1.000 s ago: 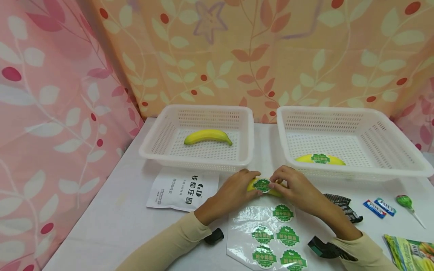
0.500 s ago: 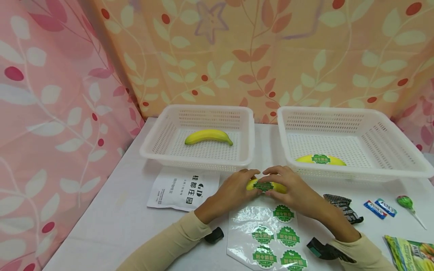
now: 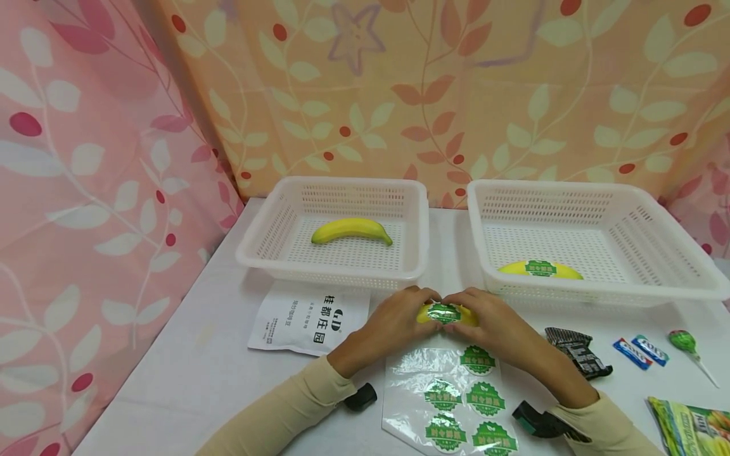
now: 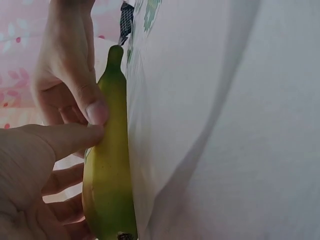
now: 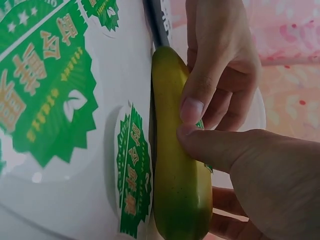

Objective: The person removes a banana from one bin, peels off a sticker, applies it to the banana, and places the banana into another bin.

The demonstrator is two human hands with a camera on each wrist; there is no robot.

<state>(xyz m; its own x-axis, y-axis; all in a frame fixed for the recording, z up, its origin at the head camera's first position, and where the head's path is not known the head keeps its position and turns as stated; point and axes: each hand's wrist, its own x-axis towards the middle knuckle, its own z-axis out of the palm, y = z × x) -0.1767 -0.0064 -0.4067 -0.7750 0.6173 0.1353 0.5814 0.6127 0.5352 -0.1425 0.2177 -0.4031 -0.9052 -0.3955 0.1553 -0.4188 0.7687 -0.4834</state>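
Note:
A yellow banana (image 3: 467, 315) with green ends lies on the white table between my hands, bearing a round green sticker (image 3: 443, 313) on its upper side. My left hand (image 3: 396, 320) holds its left part, thumb on the near side and fingers on the far side. From the right, my right hand (image 3: 495, 323) grips it the same way. In the left wrist view both thumbs press on the banana (image 4: 110, 175), their tips close together. Seen from the right wrist, the sticker is mostly hidden behind the thumbs. Just in front lies a sheet of green stickers (image 3: 445, 394).
Behind stand two white plastic baskets: the left basket (image 3: 336, 273) holds a plain banana (image 3: 350, 230), the right basket (image 3: 599, 292) a stickered banana (image 3: 561, 271). A white pouch (image 3: 310, 320) lies left; a black packet (image 3: 580, 353), small wrapped sweets (image 3: 633, 352), a lollipop (image 3: 682, 342) and a green-yellow packet (image 3: 690, 424) lie right.
My right fingers have gone from pinching at the sticker's right edge to pressing along the banana's sides, and the fingertips of both hands have come together around the sticker.

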